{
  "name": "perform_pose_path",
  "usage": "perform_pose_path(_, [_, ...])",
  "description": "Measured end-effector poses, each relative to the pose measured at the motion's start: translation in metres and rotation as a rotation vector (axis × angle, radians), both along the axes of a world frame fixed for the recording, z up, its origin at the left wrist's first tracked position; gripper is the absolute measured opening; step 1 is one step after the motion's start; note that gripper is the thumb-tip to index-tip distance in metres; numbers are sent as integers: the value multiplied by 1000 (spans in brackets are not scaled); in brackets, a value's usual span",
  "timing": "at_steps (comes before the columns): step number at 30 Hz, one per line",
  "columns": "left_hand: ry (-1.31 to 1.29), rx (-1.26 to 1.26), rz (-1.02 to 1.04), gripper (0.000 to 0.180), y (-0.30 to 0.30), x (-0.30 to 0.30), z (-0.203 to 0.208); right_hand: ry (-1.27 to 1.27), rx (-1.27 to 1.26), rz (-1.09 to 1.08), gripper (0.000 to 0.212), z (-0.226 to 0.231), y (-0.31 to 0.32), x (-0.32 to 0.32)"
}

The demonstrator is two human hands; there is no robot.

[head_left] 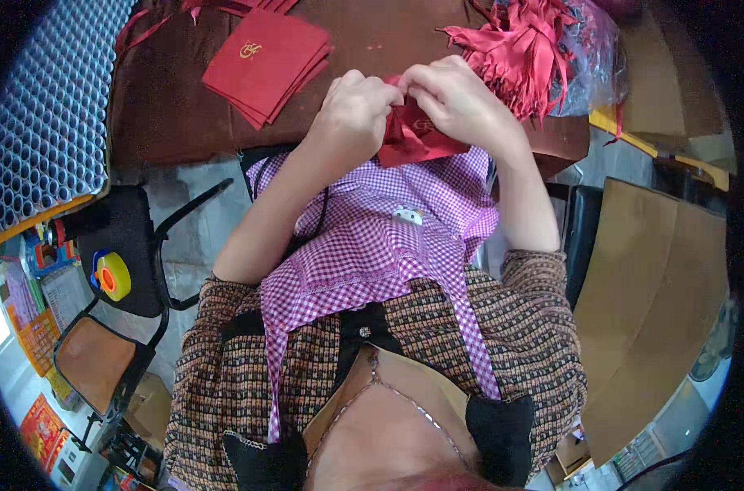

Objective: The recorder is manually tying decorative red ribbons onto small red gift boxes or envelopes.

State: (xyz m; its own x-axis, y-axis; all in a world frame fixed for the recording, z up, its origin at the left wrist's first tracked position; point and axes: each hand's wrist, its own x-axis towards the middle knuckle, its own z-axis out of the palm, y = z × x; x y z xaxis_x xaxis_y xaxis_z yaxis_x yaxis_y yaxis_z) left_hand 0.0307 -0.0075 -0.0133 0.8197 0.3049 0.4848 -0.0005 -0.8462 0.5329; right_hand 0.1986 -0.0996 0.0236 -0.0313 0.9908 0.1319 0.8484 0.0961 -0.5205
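Observation:
At the table's near edge, my left hand (356, 114) and my right hand (458, 102) meet fingertip to fingertip, both closed in a pinch. Between them is a strip of red ribbon (399, 123), which runs down onto a red folded paper piece (425, 150) with a small gold print. My fingers cover the top of that piece, so whether the ribbon is knotted there cannot be seen. To the left of my hands lies a stack of flat red square paper pieces (278, 61), the top one gold-printed. Right of them is a heap of red ribbons (523, 49).
A brown cloth (167, 98) covers the table. Clear plastic wrapping (597, 61) lies beside the ribbon heap. A blue-grey tray of round cells (45, 114) stands at the left. Brown cardboard (650, 311) is at the right; a black chair (126, 254) holds a yellow tape roll (112, 276).

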Motion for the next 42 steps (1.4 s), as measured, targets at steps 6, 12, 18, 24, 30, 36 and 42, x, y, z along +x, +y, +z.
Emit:
perform_pose_path(6, [-39,15,-145,12,-6,4,0,429,-410,396,20,-23,12,32])
perform_pose_path(12, [-81,56,-171,12,-9,0,6,593,-572,331,21,-32,9,25])
perform_pose_path(18, [-68,34,-170,14,-9,-4,4,794,-480,225,16,-45,-4,17])
perform_pose_path(24, [11,64,-136,17,-6,-9,1,706,-487,177,15,-51,-10,15])
perform_pose_path(30, [114,-134,-288,24,2,-16,4,730,-395,181,17,-52,-15,11])
perform_pose_path(36, [135,-233,-327,27,-3,-13,-3,691,-468,174,13,-60,-13,12])
perform_pose_path(42, [211,-323,-331,23,-6,-14,-5,622,-503,172,15,-60,-13,9])
